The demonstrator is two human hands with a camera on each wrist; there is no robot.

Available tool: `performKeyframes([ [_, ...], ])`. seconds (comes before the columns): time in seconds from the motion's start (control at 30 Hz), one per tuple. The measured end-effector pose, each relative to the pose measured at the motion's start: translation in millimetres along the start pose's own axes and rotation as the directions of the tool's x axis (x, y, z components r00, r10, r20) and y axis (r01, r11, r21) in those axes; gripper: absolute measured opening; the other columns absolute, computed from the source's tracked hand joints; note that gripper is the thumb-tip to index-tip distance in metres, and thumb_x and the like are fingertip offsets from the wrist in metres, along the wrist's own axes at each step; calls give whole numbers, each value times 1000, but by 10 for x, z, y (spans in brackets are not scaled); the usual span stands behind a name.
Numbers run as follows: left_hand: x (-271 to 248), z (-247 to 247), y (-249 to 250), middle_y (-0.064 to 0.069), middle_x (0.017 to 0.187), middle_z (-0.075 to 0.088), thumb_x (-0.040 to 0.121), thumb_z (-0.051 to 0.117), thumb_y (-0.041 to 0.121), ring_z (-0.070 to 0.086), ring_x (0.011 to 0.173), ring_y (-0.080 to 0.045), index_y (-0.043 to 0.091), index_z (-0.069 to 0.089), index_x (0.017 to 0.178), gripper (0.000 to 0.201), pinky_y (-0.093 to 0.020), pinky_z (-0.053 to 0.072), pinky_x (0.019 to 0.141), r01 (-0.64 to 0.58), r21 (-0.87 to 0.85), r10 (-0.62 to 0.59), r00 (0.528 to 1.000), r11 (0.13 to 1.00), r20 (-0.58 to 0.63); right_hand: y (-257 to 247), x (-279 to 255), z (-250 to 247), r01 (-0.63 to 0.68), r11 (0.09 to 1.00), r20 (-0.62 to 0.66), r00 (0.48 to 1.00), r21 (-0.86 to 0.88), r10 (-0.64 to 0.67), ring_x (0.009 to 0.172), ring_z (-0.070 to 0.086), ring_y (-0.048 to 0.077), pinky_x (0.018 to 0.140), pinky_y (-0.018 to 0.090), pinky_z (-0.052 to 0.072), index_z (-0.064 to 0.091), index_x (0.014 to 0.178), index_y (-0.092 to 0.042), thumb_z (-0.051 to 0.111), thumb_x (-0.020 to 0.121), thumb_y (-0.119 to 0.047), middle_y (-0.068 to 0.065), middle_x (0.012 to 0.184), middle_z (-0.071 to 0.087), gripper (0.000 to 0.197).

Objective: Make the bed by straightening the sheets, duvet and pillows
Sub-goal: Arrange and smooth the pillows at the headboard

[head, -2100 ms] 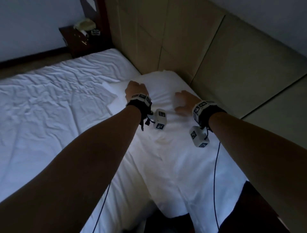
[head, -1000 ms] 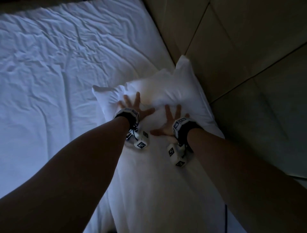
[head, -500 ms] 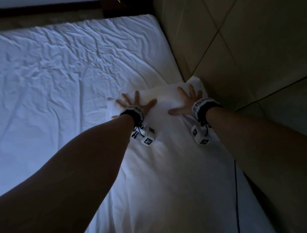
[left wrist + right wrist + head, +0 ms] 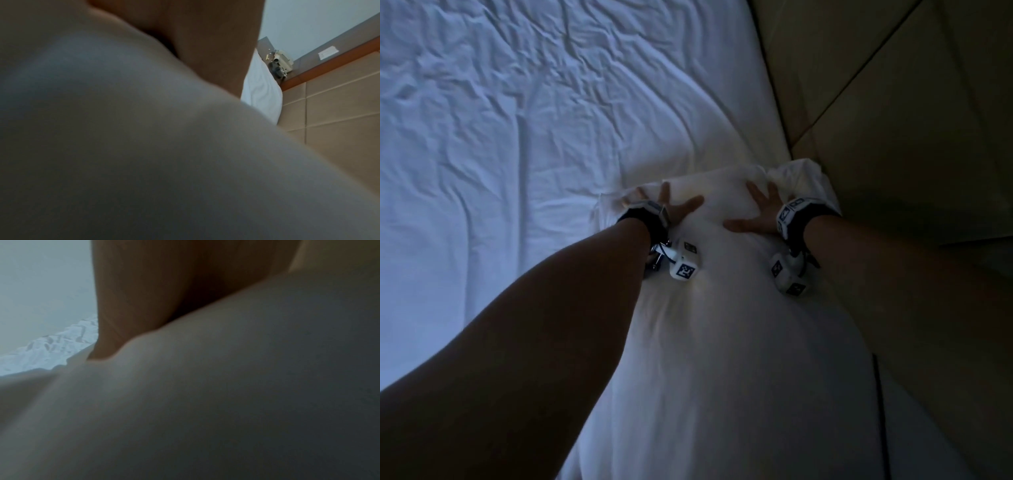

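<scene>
Under both hands the pillow (image 4: 722, 325) is white woven cloth, matt and soft, smooth where the palms press and puckered into small folds just past the fingertips. To the left of the left hand (image 4: 664, 209) the sheet (image 4: 500, 120) is the same matt white cloth, creased all over. Beyond the right hand (image 4: 763, 212) the headboard (image 4: 893, 120) has padded beige panels with a smooth, faintly sheened covering split by seams. The wrist bands (image 4: 796, 219) look like dark matt fabric; the marker cubes (image 4: 685, 263) hanging from them seem smooth white plastic.
</scene>
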State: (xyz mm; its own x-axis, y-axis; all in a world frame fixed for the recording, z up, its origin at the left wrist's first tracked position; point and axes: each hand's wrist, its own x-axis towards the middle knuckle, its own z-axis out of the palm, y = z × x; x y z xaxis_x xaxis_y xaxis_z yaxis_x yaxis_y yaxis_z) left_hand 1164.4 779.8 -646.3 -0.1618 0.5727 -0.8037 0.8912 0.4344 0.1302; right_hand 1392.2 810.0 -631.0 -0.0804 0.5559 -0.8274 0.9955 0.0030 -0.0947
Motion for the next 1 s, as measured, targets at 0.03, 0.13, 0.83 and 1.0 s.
performKeyframes([
  [0.03,-37,-7,-5,-12,158,-21,42,12,106,-6,145,-44,47,-14,147,123,-64,-2,113,-4,-1,4,1000,1000,-10,-28,-97,-13,1,1000,-17,1000,2,-1,147,-14,31,117,53,2,-25,147,-38,48,61,-91,0,157,-28,124],
  [0.13,-269,-12,-21,-14,158,-20,45,12,105,-9,144,-46,46,-15,147,120,-65,-2,112,-22,7,23,998,1000,-54,-54,-406,12,-10,1000,-68,998,-28,8,147,-14,33,118,52,1,-27,146,-38,45,59,-94,1,157,-28,126],
  [0.83,-3010,1022,-183,0,157,-27,46,47,95,-13,145,-39,47,-25,141,129,-67,14,110,-269,70,273,960,961,-57,166,-3049,1720,-140,970,-76,985,198,158,146,-17,37,117,57,2,-23,145,-45,35,55,-99,-4,158,-26,120],
  [1.0,-3533,1410,-258,-3,155,-32,48,54,92,-20,141,-45,45,-26,143,133,-74,12,104,-240,-12,238,968,971,-79,170,-3543,2285,-140,957,-141,974,255,180,146,-19,35,117,57,3,-23,145,-46,43,57,-95,-6,157,-27,121],
])
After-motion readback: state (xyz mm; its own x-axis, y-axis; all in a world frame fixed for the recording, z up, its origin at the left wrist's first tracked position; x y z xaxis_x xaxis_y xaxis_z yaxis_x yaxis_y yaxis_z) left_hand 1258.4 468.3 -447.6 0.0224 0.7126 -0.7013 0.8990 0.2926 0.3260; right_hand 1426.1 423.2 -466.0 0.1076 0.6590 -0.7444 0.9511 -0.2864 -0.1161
